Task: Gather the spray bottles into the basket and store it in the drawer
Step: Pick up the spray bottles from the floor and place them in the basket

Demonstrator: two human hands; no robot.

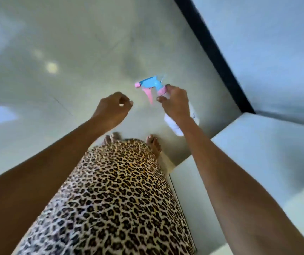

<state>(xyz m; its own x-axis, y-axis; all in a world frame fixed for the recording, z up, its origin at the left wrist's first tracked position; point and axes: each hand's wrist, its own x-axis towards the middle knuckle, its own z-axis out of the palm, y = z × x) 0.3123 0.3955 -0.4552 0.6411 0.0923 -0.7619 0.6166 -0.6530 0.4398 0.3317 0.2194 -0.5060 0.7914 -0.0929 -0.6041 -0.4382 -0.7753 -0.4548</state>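
A white spray bottle (pixel 173 126) with a blue and pink trigger head hangs in the air over the floor. My right hand (pixel 175 103) grips it round the neck, just below the pink collar. The bottle's body runs down behind my wrist and is partly hidden. My left hand (pixel 113 107) hovers a short way to the left of the trigger, fingers loosely curled, holding nothing. No basket or drawer is in view.
Glossy pale floor (pixel 64 61) fills the upper left. A white cabinet top (pixel 269 144) stands at the right, its front close to my right leg. A dark strip (pixel 212 52) runs along the wall base. My bare feet (pixel 153 144) show below the leopard-print dress.
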